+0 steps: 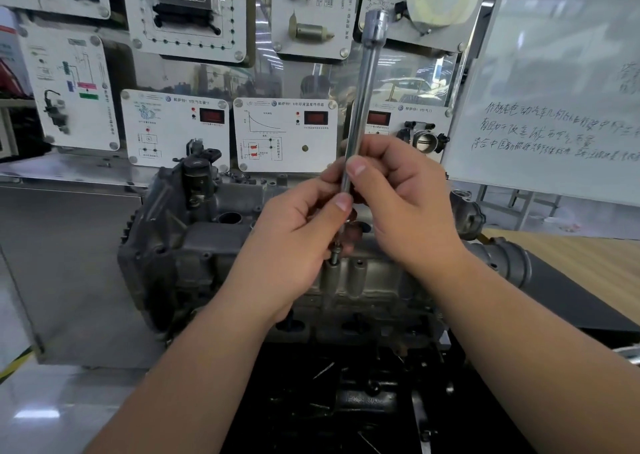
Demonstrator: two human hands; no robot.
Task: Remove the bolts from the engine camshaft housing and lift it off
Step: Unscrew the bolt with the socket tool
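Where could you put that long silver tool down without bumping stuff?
The wooden bench top, right of the engine, looks bare. So does the grey surface left of it. The black tray below is crowded with parts. Both hands, left and right, hold the tool.

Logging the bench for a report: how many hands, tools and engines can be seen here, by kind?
Hands: 2, left hand and right hand, both gripping the tool
Extension bars: 1, extension bar
Engines: 1, engine
Total: 4

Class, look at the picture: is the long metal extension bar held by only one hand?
No: both the left hand and right hand pinch the extension bar.
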